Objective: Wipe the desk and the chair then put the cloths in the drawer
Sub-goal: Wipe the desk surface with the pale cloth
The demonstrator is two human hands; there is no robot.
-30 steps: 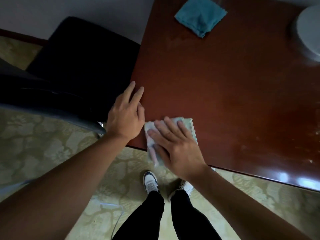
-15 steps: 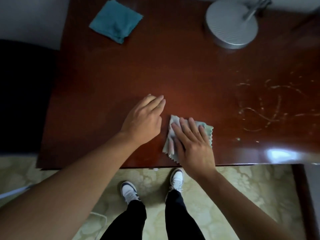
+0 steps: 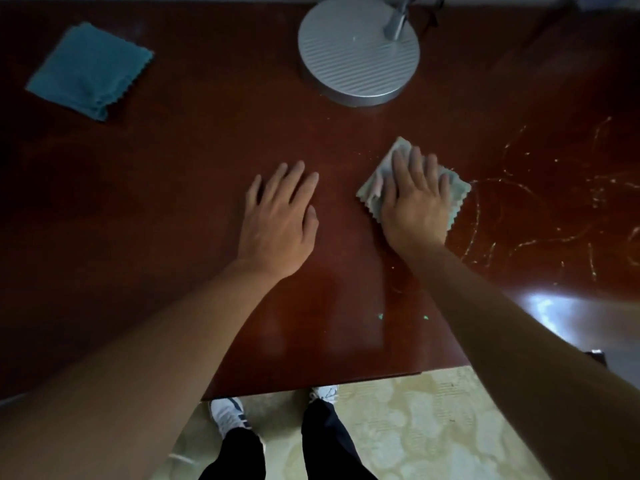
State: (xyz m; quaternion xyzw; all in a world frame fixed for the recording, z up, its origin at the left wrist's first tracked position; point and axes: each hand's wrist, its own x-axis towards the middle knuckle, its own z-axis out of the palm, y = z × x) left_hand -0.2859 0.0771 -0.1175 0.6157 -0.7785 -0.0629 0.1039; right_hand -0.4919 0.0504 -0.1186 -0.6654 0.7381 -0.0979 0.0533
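My right hand (image 3: 414,206) lies flat on a pale grey-green cloth (image 3: 457,192), fingers straight and close together, pressing it down onto the tabletop (image 3: 190,168). The cloth is soft, folded, with pinked zigzag edges showing beyond my palm on both sides. My left hand (image 3: 277,220) rests just beside it, well clear of the cloth, palm down, fingers relaxed and slightly spread, gripping nothing. Both forearms reach forward from the near edge.

The tabletop is dark reddish-brown wood, glossy, with a bright glare patch near its right edge and thin pale squiggly marks (image 3: 540,216) to the right of the cloth. A second cloth (image 3: 88,69), teal, folded square with the same zigzag trim, lies at the far left. A round silver lamp base (image 3: 358,53) with fine ridges stands at the back. Below, a cream patterned carpet (image 3: 426,434).
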